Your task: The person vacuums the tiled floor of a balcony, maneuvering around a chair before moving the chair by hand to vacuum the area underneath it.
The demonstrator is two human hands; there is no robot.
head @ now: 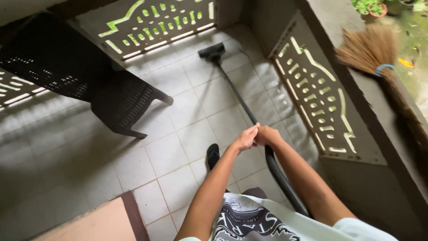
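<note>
The wand [234,91] running forward from the hands [256,136] is black, as is its floor head [212,51] far ahead. The hose [281,178] behind them is dark grey. Below them the tiles [169,151] are pale grey, in a square grid. The chair [89,80] off to their left is black woven lattice. The wall [312,93] right of them is grey, with cut-out openings glowing green. The broom [379,58] farther right is brown with a blue band.

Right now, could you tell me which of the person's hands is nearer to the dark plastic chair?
The left. The left hand grips the vacuum wand on the side facing the dark plastic chair; the right hand grips just beyond it, toward the wall.
</note>
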